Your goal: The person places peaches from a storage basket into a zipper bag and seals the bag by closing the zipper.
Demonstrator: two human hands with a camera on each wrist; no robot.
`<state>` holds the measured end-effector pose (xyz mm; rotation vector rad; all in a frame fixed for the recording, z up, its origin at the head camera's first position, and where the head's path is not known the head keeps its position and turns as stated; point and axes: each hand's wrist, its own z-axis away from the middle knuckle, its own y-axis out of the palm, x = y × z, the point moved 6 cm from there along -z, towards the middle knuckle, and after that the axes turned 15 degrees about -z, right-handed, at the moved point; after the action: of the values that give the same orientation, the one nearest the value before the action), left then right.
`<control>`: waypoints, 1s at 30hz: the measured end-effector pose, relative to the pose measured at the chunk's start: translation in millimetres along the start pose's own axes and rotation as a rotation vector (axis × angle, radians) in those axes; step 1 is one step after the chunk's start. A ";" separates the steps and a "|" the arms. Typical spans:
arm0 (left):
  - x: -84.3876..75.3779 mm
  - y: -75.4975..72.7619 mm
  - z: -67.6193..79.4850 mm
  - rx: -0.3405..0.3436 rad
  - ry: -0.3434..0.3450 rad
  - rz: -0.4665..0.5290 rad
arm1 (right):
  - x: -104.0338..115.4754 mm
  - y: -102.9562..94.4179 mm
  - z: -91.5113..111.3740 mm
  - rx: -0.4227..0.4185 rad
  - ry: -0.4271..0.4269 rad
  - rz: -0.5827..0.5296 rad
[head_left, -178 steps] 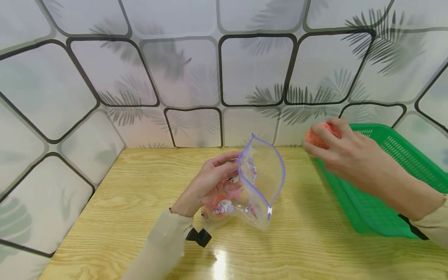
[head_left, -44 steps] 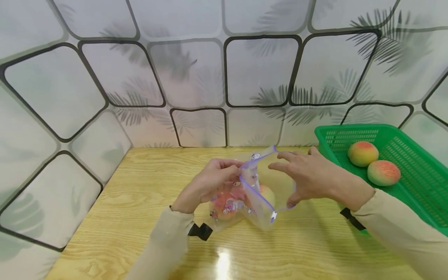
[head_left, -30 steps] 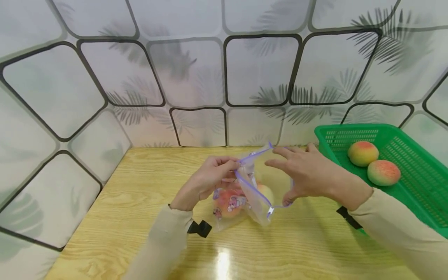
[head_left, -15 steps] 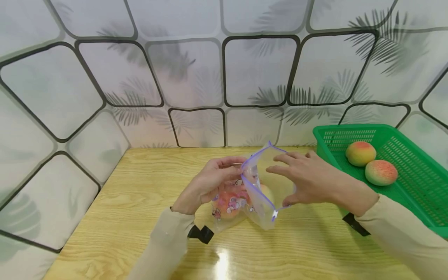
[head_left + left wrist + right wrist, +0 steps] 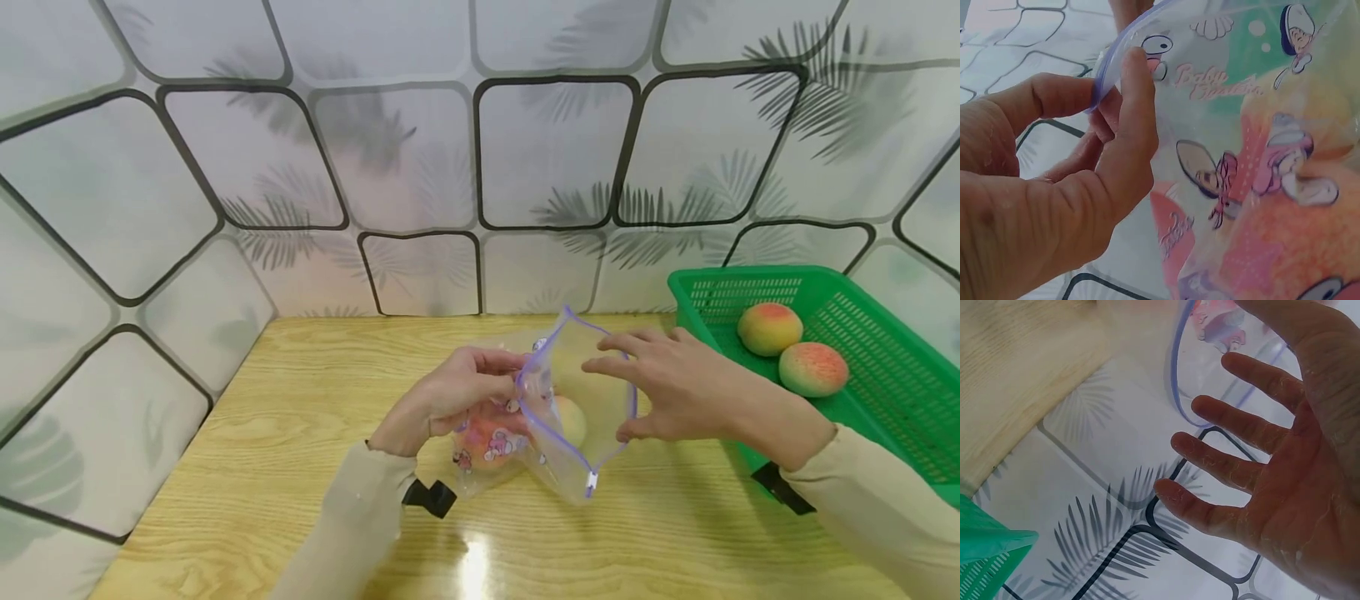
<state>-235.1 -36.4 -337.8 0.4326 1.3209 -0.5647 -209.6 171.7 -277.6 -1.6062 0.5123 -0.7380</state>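
Observation:
A clear zip bag (image 5: 566,475) with a purple zip edge and cartoon prints lies mid-table, its mouth spread wide toward the right. Peaches (image 5: 572,423) show in it, one yellowish near the mouth and a redder one (image 5: 1310,231) deeper inside. My left hand (image 5: 457,392) pinches the near-left zip edge between thumb and fingers. At the opposite side of the mouth is my right hand (image 5: 678,387), fingers spread and holding nothing; in the right wrist view its fingertips overlap the purple edge (image 5: 1175,369). A white slider (image 5: 592,481) sits at the bag's lower corner.
To the right stands a green mesh basket (image 5: 750,275), holding two peaches, one yellow-red (image 5: 770,328) and one redder (image 5: 813,369). A patterned wall covering (image 5: 551,158) rises behind the wooden table (image 5: 322,367).
Earlier the right hand held a reddish peach over the basket; now it is empty beside the bag. Over the last second it shifted slightly right and the bag mouth widened. The left hand keeps its pinch.

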 end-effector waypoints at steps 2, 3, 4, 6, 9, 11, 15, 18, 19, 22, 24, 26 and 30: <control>0.2 0.8 0.2 0.014 -0.004 0.020 | -1.1 1.8 0.2 0.008 0.010 0.004; 0.4 0.9 0.4 0.018 -0.005 0.034 | -1.7 2.6 0.2 0.012 0.016 0.006; 0.4 1.0 0.5 0.020 -0.003 0.051 | -2.2 3.4 0.1 0.016 0.023 0.008; 0.5 0.6 0.7 0.014 0.003 0.087 | -3.1 4.7 -0.2 0.021 0.033 0.012; 0.5 -0.3 0.8 0.002 0.016 0.118 | -3.8 5.6 -0.2 0.024 0.038 0.016; 0.4 -0.5 1.1 -0.004 0.023 0.134 | -4.0 5.8 -0.1 0.021 0.036 0.018; -0.8 0.6 2.5 0.002 0.029 0.150 | -4.2 5.3 0.7 0.013 0.028 0.020; -3.3 2.2 2.8 0.017 0.038 0.149 | -4.7 2.8 2.5 0.002 0.021 0.019; -3.8 2.7 2.7 0.020 0.036 0.150 | -5.0 1.7 3.4 -0.003 0.020 0.014; -4.4 3.2 2.6 0.015 0.030 0.143 | -5.3 -2.3 6.3 -0.018 0.018 -0.004; -4.0 3.0 3.5 0.008 0.026 0.139 | -5.6 -4.8 8.5 -0.027 0.017 -0.015; -3.4 2.7 4.4 0.000 0.026 0.137 | -5.5 -7.2 10.9 -0.040 0.008 -0.023; -1.7 2.8 5.2 -0.017 0.032 0.140 | -8.0 -11.7 16.9 -0.077 -0.006 -0.022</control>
<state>-229.6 -37.1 -335.1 0.5181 1.3139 -0.4312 -204.1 191.1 -268.6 -1.6876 0.5245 -0.7371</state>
